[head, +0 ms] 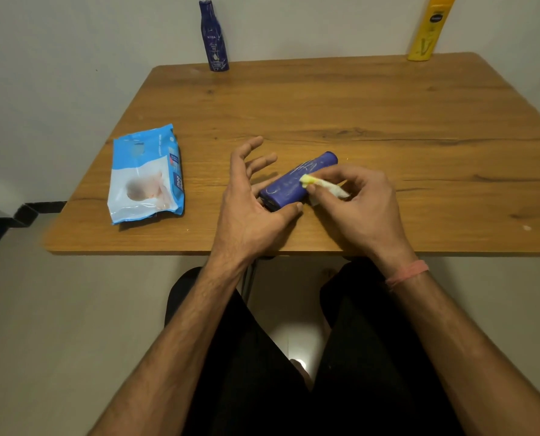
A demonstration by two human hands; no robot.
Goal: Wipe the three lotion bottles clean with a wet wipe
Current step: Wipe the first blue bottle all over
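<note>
Wipe [325,185] pinched in right hand [361,206] sits on the scribbled blue lotion bottle [297,180] lying mid-table, long axis running away-right (cap end near me), left hand [249,202] steadying it, fingers splayed loose.

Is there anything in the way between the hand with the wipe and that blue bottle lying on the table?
Nothing visible. The right hand pinches the white wet wipe directly against the lying blue lotion bottle, while the left hand steadies the bottle's near end with its thumb, fingers spread.
</note>
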